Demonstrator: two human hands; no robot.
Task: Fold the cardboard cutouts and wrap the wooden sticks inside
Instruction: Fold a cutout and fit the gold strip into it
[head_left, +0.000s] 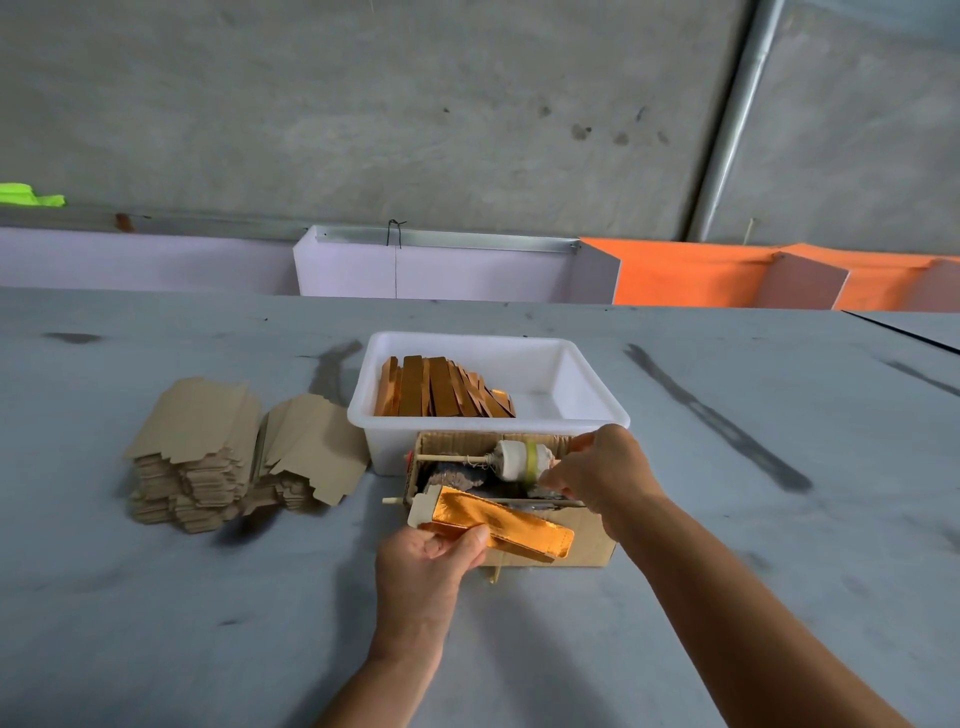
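Note:
My left hand (434, 564) grips a folded cardboard sleeve with a shiny copper-orange face (498, 522), held slanted over a small brown cardboard box (584, 540). My right hand (597, 475) reaches into that box with curled fingertips beside a white roller with a yellow band (519, 460) on a wooden stick (452, 457); whether the fingers pinch anything is hidden. A second wooden stick (392, 500) pokes out of the box's left side. Two stacks of flat brown cardboard cutouts (228, 452) lie to the left on the table.
A white plastic tub (587, 395) behind the box holds several folded copper-coloured sleeves (441, 387) leaning in a row. The grey table (727, 519) has dark smears. Lilac and orange panels (701, 275) stand along its far edge before a concrete wall.

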